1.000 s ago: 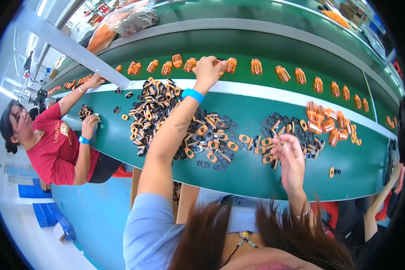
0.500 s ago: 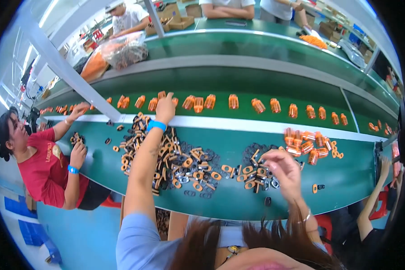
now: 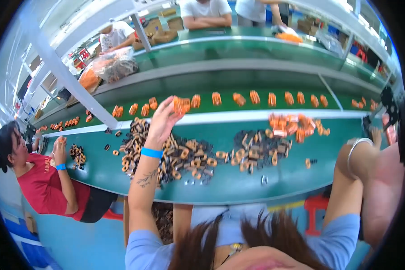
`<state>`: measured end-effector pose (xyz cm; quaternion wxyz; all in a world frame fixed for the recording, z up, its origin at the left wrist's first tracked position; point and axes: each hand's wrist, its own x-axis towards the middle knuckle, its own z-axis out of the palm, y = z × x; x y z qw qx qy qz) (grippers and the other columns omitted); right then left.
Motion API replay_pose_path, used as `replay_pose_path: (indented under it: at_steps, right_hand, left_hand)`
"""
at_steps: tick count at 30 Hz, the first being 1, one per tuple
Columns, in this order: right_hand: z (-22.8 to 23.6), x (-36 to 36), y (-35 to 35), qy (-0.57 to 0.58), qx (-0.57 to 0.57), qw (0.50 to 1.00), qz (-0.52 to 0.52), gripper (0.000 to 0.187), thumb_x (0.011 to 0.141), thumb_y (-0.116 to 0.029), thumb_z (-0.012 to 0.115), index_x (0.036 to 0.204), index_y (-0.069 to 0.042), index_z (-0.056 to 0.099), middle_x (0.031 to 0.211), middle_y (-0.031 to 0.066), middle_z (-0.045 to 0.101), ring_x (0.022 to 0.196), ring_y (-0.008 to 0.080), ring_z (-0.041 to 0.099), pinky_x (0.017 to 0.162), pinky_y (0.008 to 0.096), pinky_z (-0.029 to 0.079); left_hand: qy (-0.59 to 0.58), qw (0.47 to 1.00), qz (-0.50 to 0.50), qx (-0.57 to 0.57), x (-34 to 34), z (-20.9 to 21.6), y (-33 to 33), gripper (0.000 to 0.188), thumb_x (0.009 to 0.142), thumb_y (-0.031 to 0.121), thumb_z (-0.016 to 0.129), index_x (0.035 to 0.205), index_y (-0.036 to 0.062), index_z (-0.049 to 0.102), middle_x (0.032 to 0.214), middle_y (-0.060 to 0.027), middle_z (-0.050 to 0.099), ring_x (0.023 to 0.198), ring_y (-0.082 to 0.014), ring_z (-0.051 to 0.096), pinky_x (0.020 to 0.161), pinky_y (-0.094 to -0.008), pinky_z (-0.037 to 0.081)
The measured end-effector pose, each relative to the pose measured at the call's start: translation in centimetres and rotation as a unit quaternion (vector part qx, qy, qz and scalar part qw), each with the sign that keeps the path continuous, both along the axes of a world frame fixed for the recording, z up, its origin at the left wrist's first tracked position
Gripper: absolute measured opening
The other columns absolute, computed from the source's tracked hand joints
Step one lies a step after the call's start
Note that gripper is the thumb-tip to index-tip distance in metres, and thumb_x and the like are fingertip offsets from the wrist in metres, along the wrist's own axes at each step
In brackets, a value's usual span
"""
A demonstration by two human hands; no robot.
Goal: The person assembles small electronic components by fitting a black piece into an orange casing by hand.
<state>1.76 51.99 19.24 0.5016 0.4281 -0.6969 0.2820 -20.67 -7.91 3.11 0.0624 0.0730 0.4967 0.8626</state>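
Note:
My left hand (image 3: 162, 120) reaches over the pale rail to the far green belt. Its thumb and fingers close around orange plastic casings (image 3: 182, 105), and I cannot make out how many. My right hand (image 3: 386, 186) is raised close at the right edge, large and smeared, so its fingers do not show clearly. Below my left hand a big heap of small black and tan oval parts (image 3: 184, 155) covers the green worktop (image 3: 229, 186). A second such heap (image 3: 258, 150) lies farther right, with a pile of orange casings (image 3: 297, 126) behind it.
More orange casings (image 3: 272, 99) stand spaced in a row along the belt (image 3: 252, 85). A white slanted post (image 3: 83, 94) rises at left. A person in a red shirt (image 3: 49, 184) sits at the left end. People in white shirts (image 3: 205, 13) are across the line. A red stool (image 3: 316, 209) stands below right.
My right hand has left the smaller heap and swung up to the right edge. My left hand still reaches to the belt, now closed around orange casings. The view has shifted.

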Motion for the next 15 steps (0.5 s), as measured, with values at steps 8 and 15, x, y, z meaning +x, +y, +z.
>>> replay_pose_path:
  at_steps: [8, 15]
  right_hand:
    - [3.9, 8.5, -7.9, 0.056, 0.117, 0.991, -0.042, 0.045, 0.077, -0.022, 0.060, 0.112, 0.003, 0.052, 0.111, 0.0210, 0.054, 0.098, 0.0297, 0.051, 0.081, 0.0387, 0.041]
    - [2.7, 12.4, -5.3, 0.057, 0.130, 0.985, -0.098, 0.039, 0.076, -0.019, 0.060, 0.108, 0.004, 0.054, 0.106, 0.0215, 0.055, 0.094, 0.0315, 0.053, 0.079, 0.0400, 0.042]
  left_hand:
    - [0.010, 1.000, -0.027, -0.002, 6.9, 2.8, -1.3, 0.041, 0.094, 0.020, 0.051, 0.131, 0.0036, 0.044, 0.118, -0.0086, 0.057, 0.106, -0.0197, 0.056, 0.092, -0.0339, 0.047]
    - [-0.015, 0.998, -0.026, 0.060, 10.7, 3.8, -1.4, 0.045, 0.095, 0.018, 0.048, 0.137, 0.0041, 0.036, 0.120, -0.0128, 0.054, 0.104, -0.0214, 0.056, 0.086, -0.0307, 0.050]
